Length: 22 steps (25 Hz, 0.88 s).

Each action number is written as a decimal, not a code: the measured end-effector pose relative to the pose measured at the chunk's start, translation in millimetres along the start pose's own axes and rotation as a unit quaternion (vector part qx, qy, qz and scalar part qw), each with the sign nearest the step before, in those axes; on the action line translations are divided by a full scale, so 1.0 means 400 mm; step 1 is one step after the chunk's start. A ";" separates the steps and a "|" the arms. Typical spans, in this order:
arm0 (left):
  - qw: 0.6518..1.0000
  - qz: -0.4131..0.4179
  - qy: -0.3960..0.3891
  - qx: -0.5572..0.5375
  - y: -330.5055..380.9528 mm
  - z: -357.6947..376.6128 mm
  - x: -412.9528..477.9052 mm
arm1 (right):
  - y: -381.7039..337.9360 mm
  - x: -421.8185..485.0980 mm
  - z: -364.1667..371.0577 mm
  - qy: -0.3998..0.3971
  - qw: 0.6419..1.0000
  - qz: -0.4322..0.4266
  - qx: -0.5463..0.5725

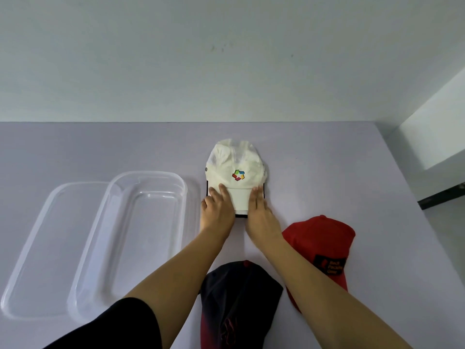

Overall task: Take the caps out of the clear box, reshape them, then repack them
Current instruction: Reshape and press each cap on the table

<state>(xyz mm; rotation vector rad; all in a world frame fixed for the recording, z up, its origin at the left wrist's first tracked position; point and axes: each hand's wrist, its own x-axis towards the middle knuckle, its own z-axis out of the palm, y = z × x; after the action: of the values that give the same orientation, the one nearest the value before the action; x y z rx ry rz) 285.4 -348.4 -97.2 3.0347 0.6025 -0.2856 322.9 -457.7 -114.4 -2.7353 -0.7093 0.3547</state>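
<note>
Caps: three on the lilac table [327, 159], none inside the box.
Clear box [141, 238]: one, empty and open, left of the hands; its lid [50, 248] lies flat beside it, partly under its left edge.
Dark cap [239, 298]: one, nearest the camera, between the forearms.
Red cap [319, 250]: one, right of the right forearm, with a dark patch on it.
White cap [236, 170]: one, farthest away, multicoloured logo on the front, brim toward the person.
Left hand [217, 210]: palm down, fingers extended and flat on the left side of the white cap's brim; pressing, not gripping.
Right hand [260, 212]: palm down, fingers straight along the brim's right side, likewise flat.
</note>
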 end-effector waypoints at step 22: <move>0.976 0.045 0.051 -0.205 -0.071 -0.032 -0.042 | -0.043 -0.062 -0.098 0.029 0.992 0.006 0.127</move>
<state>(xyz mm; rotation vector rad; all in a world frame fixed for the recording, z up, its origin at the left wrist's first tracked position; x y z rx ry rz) 261.6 -327.6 -81.4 2.6771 0.4587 0.0015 306.6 -464.3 -68.3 -2.5001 -0.5896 0.3402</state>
